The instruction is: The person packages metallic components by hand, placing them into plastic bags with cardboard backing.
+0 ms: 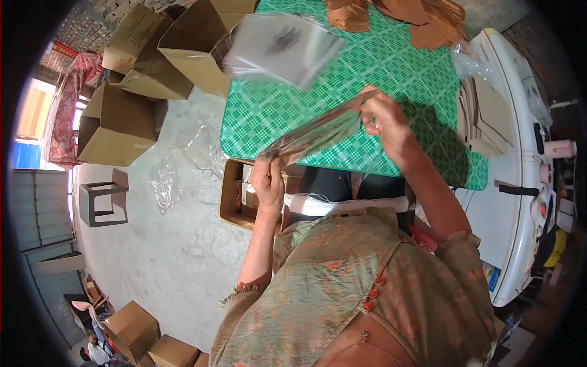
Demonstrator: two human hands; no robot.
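Note:
A thin, brownish see-through plastic bag (pixel 321 129) is stretched slantwise between my two hands, over the near edge of the green checked table (pixel 391 73). My left hand (pixel 267 181) pinches its lower end, just off the table edge. At the upper end, my right hand (pixel 384 122) grips it with bent fingers above the tabletop. Beyond them lies a stack of clear plastic bags (pixel 284 49) with dark print, at the table's far left corner.
Brown paper-like pieces (pixel 422 21) lie at the table's far side. Flat beige pieces (pixel 483 116) are stacked at its right, beside a white machine (pixel 510 122). Open cardboard boxes (pixel 122 122) and a small stool (pixel 104 202) stand on the left. Below the table edge is another box (pixel 231 199).

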